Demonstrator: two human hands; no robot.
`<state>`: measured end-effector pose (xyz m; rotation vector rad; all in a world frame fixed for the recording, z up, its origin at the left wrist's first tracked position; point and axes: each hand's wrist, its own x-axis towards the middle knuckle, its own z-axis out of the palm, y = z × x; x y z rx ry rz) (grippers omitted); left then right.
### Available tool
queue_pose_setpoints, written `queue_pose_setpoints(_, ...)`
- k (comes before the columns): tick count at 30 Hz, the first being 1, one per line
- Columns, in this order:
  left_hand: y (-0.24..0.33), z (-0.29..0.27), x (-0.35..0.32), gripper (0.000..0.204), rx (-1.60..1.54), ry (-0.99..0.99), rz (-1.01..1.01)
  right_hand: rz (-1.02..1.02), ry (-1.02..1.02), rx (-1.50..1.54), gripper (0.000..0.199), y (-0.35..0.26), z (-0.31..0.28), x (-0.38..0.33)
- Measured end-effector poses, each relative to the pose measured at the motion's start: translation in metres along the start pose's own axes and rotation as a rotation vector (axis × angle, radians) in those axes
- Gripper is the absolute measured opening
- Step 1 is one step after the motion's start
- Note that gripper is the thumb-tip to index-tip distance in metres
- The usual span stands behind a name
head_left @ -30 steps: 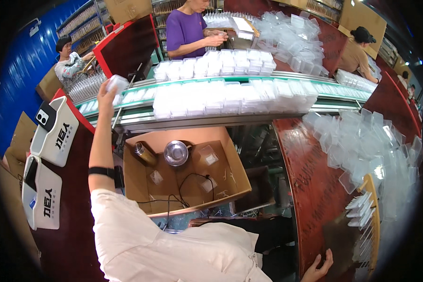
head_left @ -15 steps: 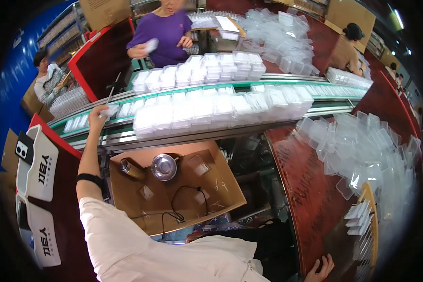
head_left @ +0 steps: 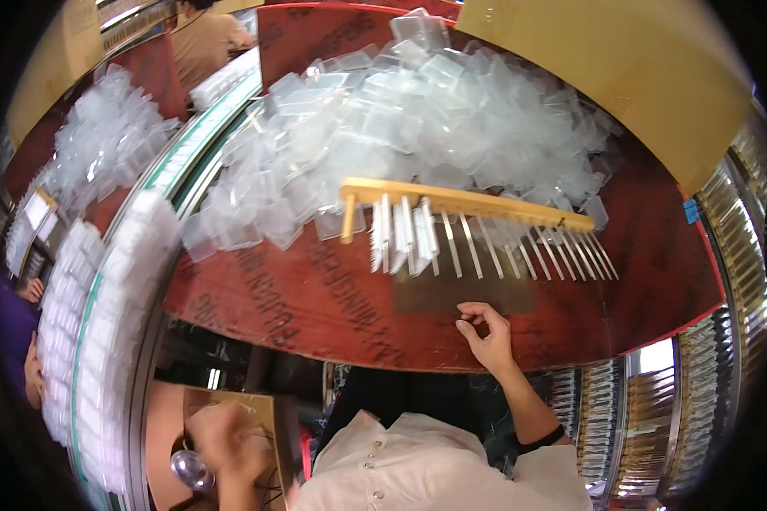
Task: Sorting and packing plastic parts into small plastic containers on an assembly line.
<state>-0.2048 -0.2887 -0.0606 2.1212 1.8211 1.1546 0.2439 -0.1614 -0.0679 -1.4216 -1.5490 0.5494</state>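
Observation:
My right hand [head_left: 486,336] is over the near part of the dark red table, holding nothing, its fingers loosely bent and apart from the thumb. Just beyond it lies a wooden rack [head_left: 469,200] with a row of thin metal prongs. White folded pieces [head_left: 405,234] hang on the prongs at its left end; the other prongs are bare. My left hand [head_left: 230,439] is low at the left, above the cardboard box, smeared by motion, so its fingers and anything in them cannot be made out. Behind the rack rises a large heap of clear plastic boxes [head_left: 452,119].
A conveyor [head_left: 204,136] runs along the left, with stacked filled clear boxes [head_left: 128,264] beside it. The cardboard box [head_left: 285,426] holds a shiny metal bowl [head_left: 192,470]. Racks of metal pieces [head_left: 639,417] stand at the right. Co-workers sit at the far left and back.
My view has swung right, from the conveyor to the table. The left hand has come back from the conveyor toward me. My right hand has lifted from the table edge and lies nearer the rack.

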Motion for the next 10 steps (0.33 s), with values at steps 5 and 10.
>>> queue_pose_setpoints(5, 0.081, 0.157, 0.168, 0.058, -0.16, -0.065, 0.421, -0.041, 0.193, -0.336, 0.029, 0.017, -0.025, 0.068)
queue_pose_setpoints(10, 0.053, 0.212, 0.27, 0.075, 0.222, -0.152, 0.341, -0.092, 0.126, -0.454, 0.058, 0.062, 0.011, 0.182)
